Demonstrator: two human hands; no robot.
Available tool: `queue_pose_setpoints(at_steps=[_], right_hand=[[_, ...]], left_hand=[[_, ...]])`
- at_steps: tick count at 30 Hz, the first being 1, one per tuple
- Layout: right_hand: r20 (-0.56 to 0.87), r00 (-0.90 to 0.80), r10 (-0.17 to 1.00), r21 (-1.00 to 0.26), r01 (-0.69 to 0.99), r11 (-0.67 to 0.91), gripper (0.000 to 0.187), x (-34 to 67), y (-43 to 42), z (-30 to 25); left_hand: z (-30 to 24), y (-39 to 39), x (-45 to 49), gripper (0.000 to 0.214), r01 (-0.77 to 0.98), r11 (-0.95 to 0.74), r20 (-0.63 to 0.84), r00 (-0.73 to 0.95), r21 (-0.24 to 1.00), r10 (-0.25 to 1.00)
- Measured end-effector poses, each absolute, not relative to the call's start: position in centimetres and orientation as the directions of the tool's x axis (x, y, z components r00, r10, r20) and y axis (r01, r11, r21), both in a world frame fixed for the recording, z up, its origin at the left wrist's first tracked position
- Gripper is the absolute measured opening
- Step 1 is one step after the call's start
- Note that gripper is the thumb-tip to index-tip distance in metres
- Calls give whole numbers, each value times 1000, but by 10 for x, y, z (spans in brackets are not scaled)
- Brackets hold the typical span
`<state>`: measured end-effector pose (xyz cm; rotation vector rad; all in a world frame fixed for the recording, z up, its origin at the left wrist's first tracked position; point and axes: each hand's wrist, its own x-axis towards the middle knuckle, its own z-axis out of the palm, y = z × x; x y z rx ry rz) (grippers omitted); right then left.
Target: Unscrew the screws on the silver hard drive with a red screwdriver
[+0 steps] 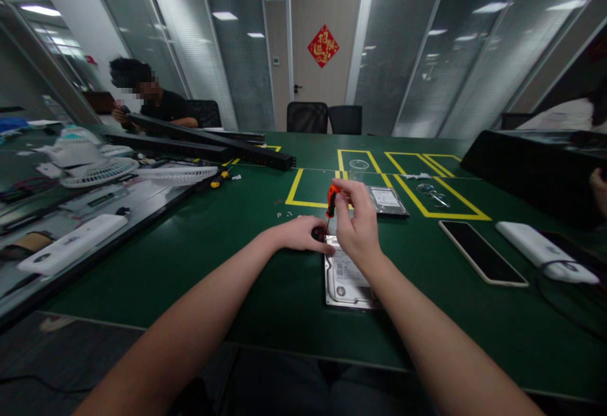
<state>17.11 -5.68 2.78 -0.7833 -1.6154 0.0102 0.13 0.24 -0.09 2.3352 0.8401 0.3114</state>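
A silver hard drive [348,277] lies flat on the green table in front of me, its label partly covered by my right hand. My right hand [358,220] grips an orange and black screwdriver [331,201], held upright with its shaft down at the drive's far left corner. My left hand [303,234] holds that same corner, thumb on the drive's top. A small dark gap or part shows between its thumb and fingers; I cannot make out which. Just beyond the left hand lie several tiny screws [284,215].
A second hard drive [386,200] and a clear cup [359,166] stand beyond my hands. To the right are glasses [434,196], a phone [481,251] and a white device [545,250] with a cable. Leftward lie fan parts [99,163] and long black bars [213,141]; a person sits behind.
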Motion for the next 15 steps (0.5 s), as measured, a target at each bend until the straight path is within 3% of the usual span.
queue_pose_setpoints(at_steps=[15], right_hand=[[874, 38, 484, -445, 461, 768, 20, 170, -60, 30]], left_hand=[[0, 2, 0, 61, 490, -590, -8, 774, 641, 634]])
